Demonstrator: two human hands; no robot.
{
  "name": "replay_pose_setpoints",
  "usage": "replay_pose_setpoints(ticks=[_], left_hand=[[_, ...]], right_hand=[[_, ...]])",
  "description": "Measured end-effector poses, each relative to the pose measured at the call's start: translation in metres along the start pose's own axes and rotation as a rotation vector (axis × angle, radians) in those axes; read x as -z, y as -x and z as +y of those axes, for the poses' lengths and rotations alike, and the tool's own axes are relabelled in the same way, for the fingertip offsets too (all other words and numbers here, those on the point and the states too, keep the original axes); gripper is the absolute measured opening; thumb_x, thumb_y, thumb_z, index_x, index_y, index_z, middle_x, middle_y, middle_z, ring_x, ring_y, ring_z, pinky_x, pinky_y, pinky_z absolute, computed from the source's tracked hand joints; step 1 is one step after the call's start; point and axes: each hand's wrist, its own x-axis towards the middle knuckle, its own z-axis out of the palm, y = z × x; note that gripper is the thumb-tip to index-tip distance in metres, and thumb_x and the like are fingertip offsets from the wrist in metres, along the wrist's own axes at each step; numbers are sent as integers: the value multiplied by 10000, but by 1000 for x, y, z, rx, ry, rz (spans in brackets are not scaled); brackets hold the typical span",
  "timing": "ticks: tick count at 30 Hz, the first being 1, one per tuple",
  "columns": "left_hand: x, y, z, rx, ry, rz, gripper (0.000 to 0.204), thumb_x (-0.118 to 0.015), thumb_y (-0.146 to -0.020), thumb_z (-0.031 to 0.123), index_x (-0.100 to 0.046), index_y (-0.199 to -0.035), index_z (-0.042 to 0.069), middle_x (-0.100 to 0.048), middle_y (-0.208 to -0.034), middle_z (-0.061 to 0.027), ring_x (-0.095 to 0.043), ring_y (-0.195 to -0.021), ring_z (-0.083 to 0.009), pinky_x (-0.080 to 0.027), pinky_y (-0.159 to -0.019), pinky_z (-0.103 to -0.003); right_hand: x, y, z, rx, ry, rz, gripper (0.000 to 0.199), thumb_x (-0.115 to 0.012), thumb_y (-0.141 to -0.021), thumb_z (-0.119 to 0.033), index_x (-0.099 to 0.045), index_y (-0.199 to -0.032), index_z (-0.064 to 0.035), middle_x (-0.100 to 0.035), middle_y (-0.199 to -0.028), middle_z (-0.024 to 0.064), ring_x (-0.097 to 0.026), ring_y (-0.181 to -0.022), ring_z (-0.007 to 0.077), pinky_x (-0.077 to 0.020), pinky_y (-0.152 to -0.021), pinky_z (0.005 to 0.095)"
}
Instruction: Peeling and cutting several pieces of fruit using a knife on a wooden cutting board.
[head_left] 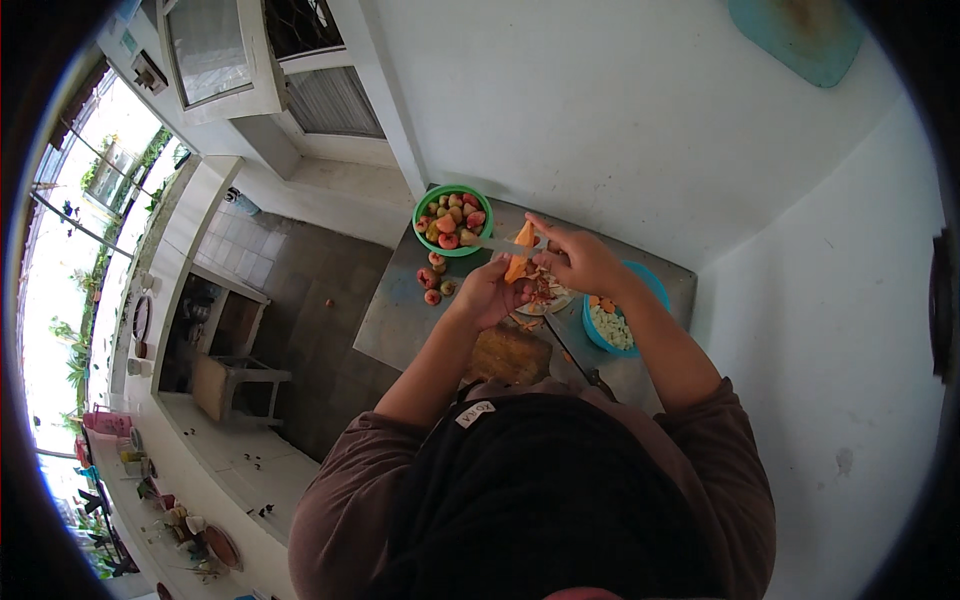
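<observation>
My left hand (486, 296) is closed round an orange piece of vegetable (516, 269), perhaps carrot, above the table. My right hand (582, 262) grips a knife whose pale blade (497, 245) points left and crosses the orange piece; its handle is hidden in my fingers. Beneath my hands, a plate (556, 304) bears reddish and pale peelings or scraps. Nearer to me lies a worn wooden cutting board (511, 357). Beside my right forearm, a blue basin (658, 285) holds pale green cut pieces and some orange ones.
A green basin (420, 207) of red rose apples stands at the table's far left, with several loose ones (428, 279) beside it. A second knife (600, 382), dark-handled, lies near my body. White walls (600, 120) border the metal-topped table (385, 335). A stool (240, 385) stands left.
</observation>
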Motion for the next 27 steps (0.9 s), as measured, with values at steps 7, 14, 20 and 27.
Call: replay_pose_setpoints(ticks=[7,14,20,27], left_hand=[[-9,2,-1,3,33,-76,304,-313,-959,295,-443,-1139,88,-538,-930,-28,-525,-709,-131,-469,-653,-258],[-20,-2,-2,-31,79,64,322,-321,-956,307,-440,-1136,68,-536,-928,-45,-525,-715,-127,-470,-653,-261],[-12,-1,-6,-29,36,-11,302,-336,-955,310,-441,-1115,77,-526,-920,-33,-506,-732,-129,-449,-657,-252],[-20,3,-6,-26,39,-20,290,-338,-955,292,-441,-1110,70,-515,-919,-26,-478,-705,-124,-430,-647,-262]], right_hand=[[3,-2,8,-49,12,27,594,-556,-850,-197,-280,-1375,-161,-542,-636,78,-445,-540,142,-403,-577,279],[-7,6,-2,-32,-291,-113,790,-556,-857,-275,-19,-1412,-110,-618,-723,100,-521,-591,156,-428,-610,275],[1,1,4,-72,6,-54,663,-566,-846,-264,-218,-1394,-132,-609,-723,95,-511,-581,162,-420,-601,282],[-1,1,18,49,-116,103,595,-573,-845,-279,-312,-1366,-159,-543,-653,74,-439,-557,160,-409,-597,283]])
